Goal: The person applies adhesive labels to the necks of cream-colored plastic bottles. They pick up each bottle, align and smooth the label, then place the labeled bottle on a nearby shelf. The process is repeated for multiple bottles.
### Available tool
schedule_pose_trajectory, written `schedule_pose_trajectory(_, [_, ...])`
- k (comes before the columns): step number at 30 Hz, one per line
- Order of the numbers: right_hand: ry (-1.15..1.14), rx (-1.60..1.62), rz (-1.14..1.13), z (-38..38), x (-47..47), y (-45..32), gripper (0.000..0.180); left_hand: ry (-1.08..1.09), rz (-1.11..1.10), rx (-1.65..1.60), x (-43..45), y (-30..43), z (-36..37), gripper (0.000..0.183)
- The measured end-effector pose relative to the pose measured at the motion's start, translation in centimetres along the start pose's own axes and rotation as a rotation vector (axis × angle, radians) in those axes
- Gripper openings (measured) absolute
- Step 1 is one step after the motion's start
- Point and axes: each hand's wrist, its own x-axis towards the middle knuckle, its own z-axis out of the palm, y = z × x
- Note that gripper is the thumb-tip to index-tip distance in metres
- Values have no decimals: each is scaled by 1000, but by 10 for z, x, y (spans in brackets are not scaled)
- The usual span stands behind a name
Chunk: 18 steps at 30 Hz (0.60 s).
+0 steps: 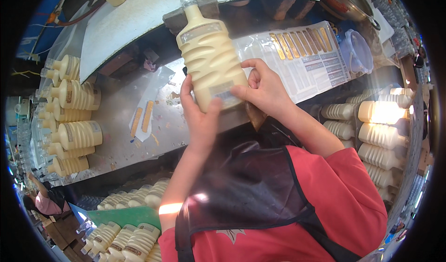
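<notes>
A cream glass bottle [212, 58] with wavy ridges lies before me, its clear threaded neck pointing away and resting at a grey block [174, 19]. My left hand [200, 113] grips its lower left side, the thumb blurred near the base. On the right side my right hand [266, 87] holds the bottle, with its thumb on the edge of a small label strip [223, 90] near the base. Another strip [202, 32] crosses the bottle's shoulder. Beneath the right wrist hangs a brown pointed piece [256, 115], partly hidden.
Gold strips [301, 42] and printed labels [329, 66] lie on a backing sheet [251, 49] to the right, beside a translucent bucket [359, 51]. Two yellowish strips [147, 115] lie on the metal table [115, 150]. Cream bottles stand left [80, 94] and fill crates right [381, 134]. A person [48, 199] is at far left.
</notes>
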Motion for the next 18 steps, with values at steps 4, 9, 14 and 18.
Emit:
schedule_pose_trajectory(4, [-49, 214, 86, -4, 1, 1, 64, 5, -47, -226, 2, 1, -2, 70])
schedule_pose_trajectory(9, [-33, -79, 5, -4, -8, -9, 67, 0, -49, -140, 0, 6, 3, 69])
schedule_pose_trajectory(14, [-7, -186, -48, -2, -8, -11, 71, 14, -48, -99, 0, 7, 5, 72])
schedule_pose_trajectory(18, [-1, -172, -57, -2, -6, -7, 72, 18, -37, -107, 1, 5, 5, 72])
